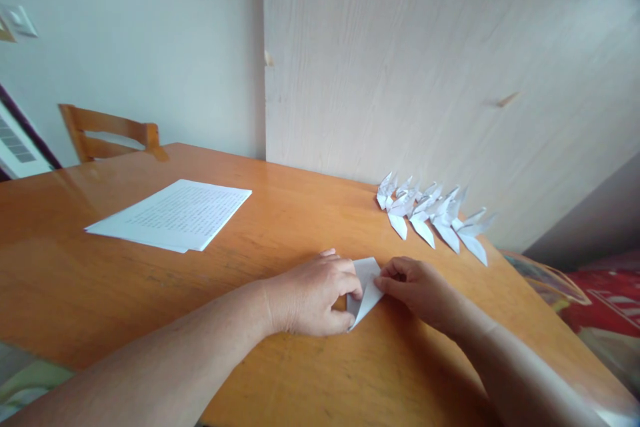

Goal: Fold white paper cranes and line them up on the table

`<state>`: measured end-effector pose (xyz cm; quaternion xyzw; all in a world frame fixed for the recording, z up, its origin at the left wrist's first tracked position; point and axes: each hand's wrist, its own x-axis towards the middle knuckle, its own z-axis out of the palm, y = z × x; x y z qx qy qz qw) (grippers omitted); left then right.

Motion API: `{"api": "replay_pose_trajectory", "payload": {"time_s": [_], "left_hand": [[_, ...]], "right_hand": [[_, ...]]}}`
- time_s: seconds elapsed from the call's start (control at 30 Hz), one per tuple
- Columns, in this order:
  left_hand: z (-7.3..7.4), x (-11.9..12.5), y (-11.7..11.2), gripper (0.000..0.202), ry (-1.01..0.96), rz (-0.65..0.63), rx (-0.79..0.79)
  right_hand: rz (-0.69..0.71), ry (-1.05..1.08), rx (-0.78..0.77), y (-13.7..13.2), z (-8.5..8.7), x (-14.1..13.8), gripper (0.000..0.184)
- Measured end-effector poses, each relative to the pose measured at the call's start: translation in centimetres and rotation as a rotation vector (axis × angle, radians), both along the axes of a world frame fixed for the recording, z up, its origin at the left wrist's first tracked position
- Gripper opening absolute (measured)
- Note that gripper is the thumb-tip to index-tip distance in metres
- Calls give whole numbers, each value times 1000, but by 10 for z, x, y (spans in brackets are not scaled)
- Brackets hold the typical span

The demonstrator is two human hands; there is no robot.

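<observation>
Lying toward the right edge of the bench point(300, 213) in the head view, folded paper point(371, 290) is pinched at its side by the right hand point(423, 290) and held by the left hand point(313, 297) at the near corner. Judged light, easily creased; best gripped along folds.

Nothing legible; blurred print on paper stack point(173, 217).

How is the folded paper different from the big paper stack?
The folded paper is smaller than the paper stack. The folded paper is creased and pointy; the paper stack lies flat. The folded paper looks plain, but the paper stack has lines of text. Both are white.
</observation>
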<state>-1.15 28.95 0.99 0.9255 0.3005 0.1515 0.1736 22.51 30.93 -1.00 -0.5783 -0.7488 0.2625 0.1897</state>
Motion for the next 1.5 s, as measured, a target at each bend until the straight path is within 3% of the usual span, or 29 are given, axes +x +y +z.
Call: {"api": "replay_pose_trajectory", "payload": {"time_s": [0.53, 0.93, 1.5], "left_hand": [[8, 0, -1, 30, 68, 44, -47], [7, -1, 0, 47, 59, 5, -90], [1, -1, 8, 51, 125, -17, -75]], "right_hand": [[-44, -70, 8, 5, -5, 0, 18], [-59, -88, 36, 5, -9, 0, 19], [-34, -108, 75, 6, -9, 0, 18]]}}
